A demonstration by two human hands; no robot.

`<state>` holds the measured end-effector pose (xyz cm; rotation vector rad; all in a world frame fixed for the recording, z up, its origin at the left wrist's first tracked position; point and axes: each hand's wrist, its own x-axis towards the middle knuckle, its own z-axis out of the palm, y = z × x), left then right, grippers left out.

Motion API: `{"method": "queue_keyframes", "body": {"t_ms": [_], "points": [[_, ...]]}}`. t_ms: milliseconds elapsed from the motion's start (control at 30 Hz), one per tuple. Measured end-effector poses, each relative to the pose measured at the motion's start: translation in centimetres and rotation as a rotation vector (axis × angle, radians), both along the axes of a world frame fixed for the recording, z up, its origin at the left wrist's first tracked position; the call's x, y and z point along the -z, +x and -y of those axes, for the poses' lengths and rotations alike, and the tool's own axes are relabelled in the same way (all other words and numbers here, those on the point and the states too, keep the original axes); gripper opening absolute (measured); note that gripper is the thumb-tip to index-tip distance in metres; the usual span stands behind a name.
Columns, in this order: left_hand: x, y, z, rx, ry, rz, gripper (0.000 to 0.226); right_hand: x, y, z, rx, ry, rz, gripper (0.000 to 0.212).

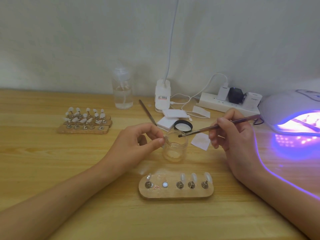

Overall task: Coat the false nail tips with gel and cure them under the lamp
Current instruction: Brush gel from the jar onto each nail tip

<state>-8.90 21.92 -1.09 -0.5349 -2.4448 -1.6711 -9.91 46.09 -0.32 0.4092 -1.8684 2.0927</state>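
False nail tips (193, 176) stand on little metal pegs along a wooden holder (175, 194) at the near edge of the table (52, 161): one at its left end and three in a row toward its right, with a bare white disc (165, 184) in the spot between. Just behind the holder sits an open clear jar (174, 146). The left hand (138, 141) has its thumb and forefinger pinched together right at the jar's left rim, the other fingers curled; whether they grip the rim itself or some small clear piece, I cannot tell. The right hand (235, 134) holds a thin brush (220, 125) between thumb and fingers, its bristle end over the jar's mouth. The jar's black lid (183, 126) lies upturned behind it, beside some white pads (170, 118) and a second slim tool (147, 112). At the far right the curing lamp (290, 108) glows purple and casts light onto the wood. More tips on pegs crowd three holders (84, 126) at the back left, near a clear pump bottle (122, 90). A power strip (225, 103) lies along the wall.
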Motion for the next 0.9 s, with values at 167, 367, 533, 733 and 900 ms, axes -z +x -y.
{"method": "queue_keyframes", "body": {"t_ms": [167,367,533,733,900], "points": [[0.1,-0.1,0.1,0.0,-0.003,-0.005,0.012,-0.1,-0.2,-0.7,0.071,-0.034,0.011,0.033],[0.1,0.0,0.1,0.004,0.006,-0.003,0.009,-0.2,-0.4,-1.0,0.017,-0.103,-0.021,0.037],[0.1,0.0,0.0,0.006,0.005,0.002,0.009,-0.2,-0.6,-1.0,-0.123,-0.049,-0.124,0.023],[0.1,0.1,0.0,0.014,0.005,-0.002,0.007,-0.1,-1.0,-1.5,-0.157,-0.008,-0.16,0.028],[0.1,0.0,0.1,0.027,-0.003,-0.008,0.006,-0.1,-1.3,-2.0,-0.131,-0.023,-0.15,0.025]]}}
